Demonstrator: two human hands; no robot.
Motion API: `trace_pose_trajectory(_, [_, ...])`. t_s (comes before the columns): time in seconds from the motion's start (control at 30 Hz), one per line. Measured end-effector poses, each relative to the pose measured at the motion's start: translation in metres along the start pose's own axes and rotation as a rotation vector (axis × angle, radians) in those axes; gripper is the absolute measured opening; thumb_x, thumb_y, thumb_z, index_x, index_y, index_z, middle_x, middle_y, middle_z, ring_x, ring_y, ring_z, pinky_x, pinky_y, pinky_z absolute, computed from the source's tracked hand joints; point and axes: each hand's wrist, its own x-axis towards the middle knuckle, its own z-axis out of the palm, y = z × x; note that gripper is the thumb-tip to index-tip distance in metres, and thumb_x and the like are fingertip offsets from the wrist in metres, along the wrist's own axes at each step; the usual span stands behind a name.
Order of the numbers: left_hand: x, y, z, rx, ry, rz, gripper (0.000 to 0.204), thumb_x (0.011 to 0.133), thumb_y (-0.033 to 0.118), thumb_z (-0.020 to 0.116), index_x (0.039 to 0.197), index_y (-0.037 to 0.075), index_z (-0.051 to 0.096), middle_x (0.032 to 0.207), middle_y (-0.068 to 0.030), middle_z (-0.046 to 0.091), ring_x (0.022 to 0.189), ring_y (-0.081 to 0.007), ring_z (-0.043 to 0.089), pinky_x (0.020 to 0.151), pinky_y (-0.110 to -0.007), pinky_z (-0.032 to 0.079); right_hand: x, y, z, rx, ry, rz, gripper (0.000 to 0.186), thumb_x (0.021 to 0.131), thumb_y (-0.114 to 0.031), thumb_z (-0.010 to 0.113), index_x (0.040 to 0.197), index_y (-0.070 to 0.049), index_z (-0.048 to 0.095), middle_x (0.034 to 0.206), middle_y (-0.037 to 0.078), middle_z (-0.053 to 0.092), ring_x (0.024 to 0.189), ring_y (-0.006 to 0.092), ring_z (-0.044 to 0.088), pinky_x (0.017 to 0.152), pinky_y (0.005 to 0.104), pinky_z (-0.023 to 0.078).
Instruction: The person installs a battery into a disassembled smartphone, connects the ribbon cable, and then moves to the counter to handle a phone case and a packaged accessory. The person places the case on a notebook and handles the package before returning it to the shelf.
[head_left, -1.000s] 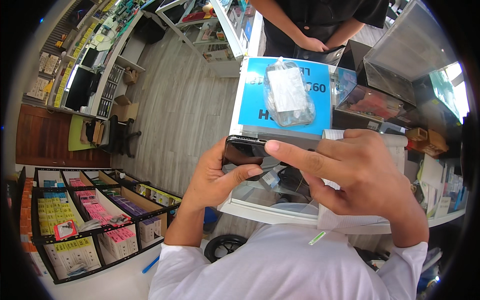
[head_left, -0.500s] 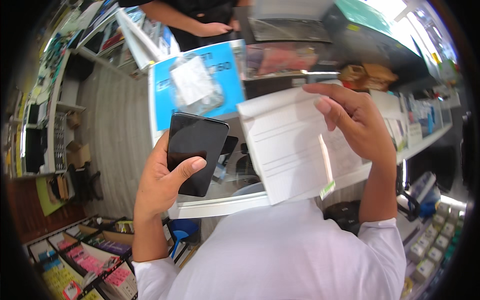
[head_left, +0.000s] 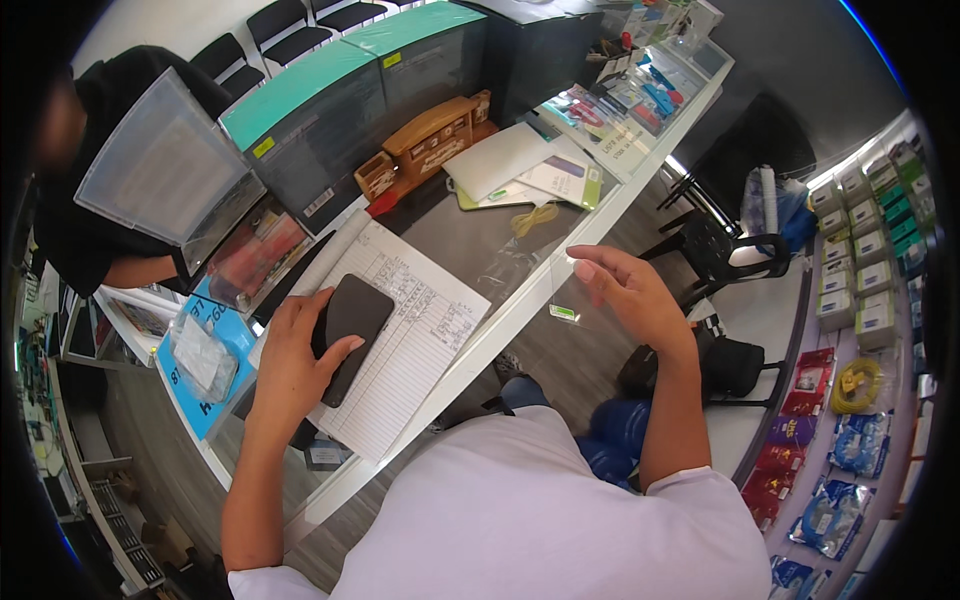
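My left hand [head_left: 296, 355] is wrapped round a black smartphone [head_left: 356, 340], thumb across its dark face, above an open lined notebook [head_left: 430, 335] with handwriting on its page. My right hand [head_left: 628, 290] is raised past the counter's near edge. Its thumb and fingers pinch a thin clear sheet [head_left: 566, 283], which looks like a screen protector, with a green-and-white tab [head_left: 563, 313] at its lower end. The sheet is so transparent that most of its outline is hard to see.
The glass counter [head_left: 470, 238] bears papers [head_left: 500, 160], a wooden holder [head_left: 432, 140], a coil of yellow cord [head_left: 534, 218] and a blue sign [head_left: 205, 410] under a plastic bag [head_left: 203, 358]. Another person in black [head_left: 75, 220] stands beyond it. Black chairs [head_left: 690, 250] and packed goods [head_left: 830, 515] are at the right.
My view has swung to the right, bringing in more of the counter and the right-hand shelves. The phone now lies over the notebook in view. Both hands keep their holds.
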Motion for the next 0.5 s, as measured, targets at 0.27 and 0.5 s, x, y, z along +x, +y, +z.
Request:
trace_pose_trajectory(0.27, [0.029, 0.078, 0.041, 0.177, 0.217, 0.108, 0.043, 0.088, 0.017, 0.080, 0.127, 0.006, 0.068, 0.129, -0.0149, 0.065, 0.120, -0.0354, 0.058, 0.106, -0.045, 0.045, 0.038, 0.067, -0.089, 0.578, -0.019, -0.156, 0.042, 0.105, -0.033, 0.068, 0.131, 0.000, 0.065, 0.090, -0.003, 0.057, 0.083, 0.0077, 0.052, 0.076, 0.0240, 0.042])
trace_pose_trajectory(0.5, [0.173, 0.133, 0.118, 0.375, 0.280, 0.270, 0.036, 0.093, 0.014, 0.069, 0.128, 0.007, 0.069, 0.128, -0.0131, 0.069, 0.124, -0.0326, 0.062, 0.107, -0.044, 0.047, 0.077, 0.103, -0.163, 0.892, -0.232, -0.166, 0.023, 0.105, -0.025, 0.069, 0.112, -0.003, 0.066, 0.092, 0.001, 0.065, 0.078, 0.0095, 0.059, 0.072, 0.0244, 0.047])
